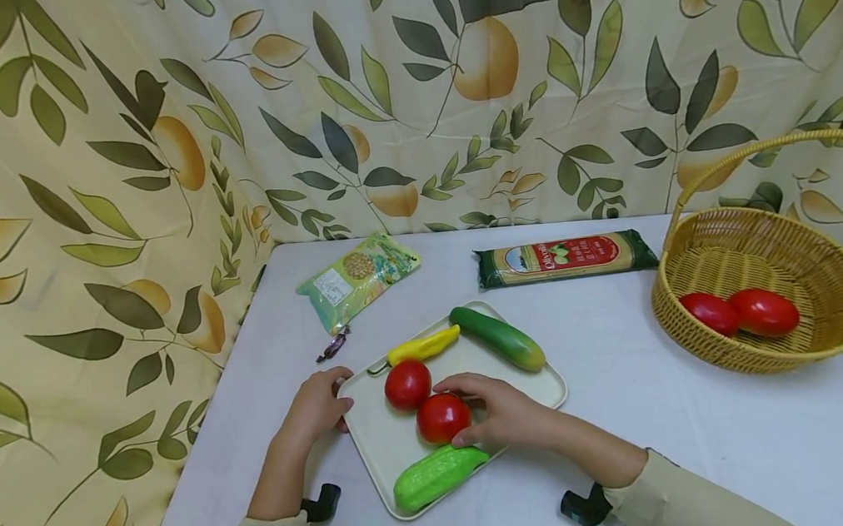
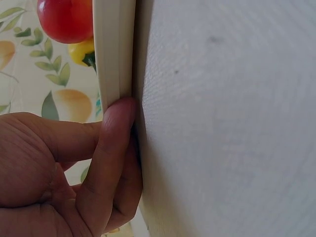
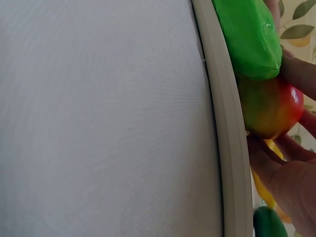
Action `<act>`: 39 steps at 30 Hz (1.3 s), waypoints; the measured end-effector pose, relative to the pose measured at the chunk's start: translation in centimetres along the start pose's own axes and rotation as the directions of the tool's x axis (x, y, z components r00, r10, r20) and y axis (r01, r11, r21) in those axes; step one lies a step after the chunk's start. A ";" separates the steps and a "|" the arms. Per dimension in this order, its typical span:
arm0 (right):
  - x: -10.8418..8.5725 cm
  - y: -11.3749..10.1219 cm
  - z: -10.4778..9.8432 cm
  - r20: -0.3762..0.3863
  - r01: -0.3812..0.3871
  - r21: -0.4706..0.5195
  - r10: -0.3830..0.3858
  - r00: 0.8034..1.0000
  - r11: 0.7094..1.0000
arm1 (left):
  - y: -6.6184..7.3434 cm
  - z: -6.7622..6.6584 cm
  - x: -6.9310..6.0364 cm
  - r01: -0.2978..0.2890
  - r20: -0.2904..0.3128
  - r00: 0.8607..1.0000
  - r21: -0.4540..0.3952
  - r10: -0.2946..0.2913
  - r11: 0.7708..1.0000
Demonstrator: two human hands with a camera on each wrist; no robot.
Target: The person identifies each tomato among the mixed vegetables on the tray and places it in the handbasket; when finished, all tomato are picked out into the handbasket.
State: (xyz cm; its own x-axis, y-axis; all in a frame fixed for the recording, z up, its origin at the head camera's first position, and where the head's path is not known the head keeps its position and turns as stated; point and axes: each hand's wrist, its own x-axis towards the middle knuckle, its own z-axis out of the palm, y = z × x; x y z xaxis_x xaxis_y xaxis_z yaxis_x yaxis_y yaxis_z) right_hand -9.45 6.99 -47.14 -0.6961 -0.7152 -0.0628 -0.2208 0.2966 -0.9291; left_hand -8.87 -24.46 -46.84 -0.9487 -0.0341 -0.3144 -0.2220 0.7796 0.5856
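Observation:
A cream tray [image 1: 526, 383] lies on the table. My left hand [image 1: 314, 406] grips its left rim; in the left wrist view, the fingertips [image 2: 118, 116] press against the tray's edge. On the tray, my right hand [image 1: 505, 410] holds a round red apple [image 1: 443, 418], with thumb and fingers on its side. The right wrist view shows this apple [image 3: 269, 106] with a greenish flank. Beside it sit a second round red apple [image 1: 407, 384] and a light green, bumpy gourd [image 1: 436, 476]. Farther back lie a yellow pepper [image 1: 424, 345] and a dark green cucumber [image 1: 499, 338].
To the right stands a yellow wicker basket [image 1: 666, 308] holding two red fruits [image 1: 763, 312]. Behind the tray are a green snack bag [image 1: 359, 281], a small wrapped candy [image 1: 334, 343] and a long pasta packet [image 1: 566, 258]. A patterned cloth [image 1: 410, 130] hangs along the back.

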 end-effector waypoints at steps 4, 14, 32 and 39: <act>0.0 0.0 0.0 0.004 -0.025 0.007 0.025 1.000 1.000 | 0.0 0.0 0.0 0.000 -0.001 1.000 0.005 0.000 1.000; -0.1 0.0 -1.1 -0.009 -0.092 0.101 0.093 0.996 0.991 | 0.3 -0.2 -0.1 -0.001 -0.002 1.000 0.016 0.001 1.000; -0.2 -1.3 -4.0 -0.082 -0.055 0.397 0.094 0.992 0.916 | 0.2 -0.2 -0.2 -0.002 0.002 1.000 -0.001 0.002 1.000; -0.4 -2.0 -4.7 -0.086 -0.047 0.505 0.104 0.991 0.862 | 0.2 -0.1 -0.2 0.004 0.012 1.000 -0.014 -0.004 1.000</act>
State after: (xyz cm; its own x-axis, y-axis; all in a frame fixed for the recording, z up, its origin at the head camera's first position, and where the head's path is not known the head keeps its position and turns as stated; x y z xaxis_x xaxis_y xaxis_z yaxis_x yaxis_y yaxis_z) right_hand -11.95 9.66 -43.58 -0.7712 -0.6237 -0.1277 0.1874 -0.0306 -0.9818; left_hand -8.75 -24.40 -46.57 -0.9450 -0.0297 -0.3257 -0.2292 0.7705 0.5948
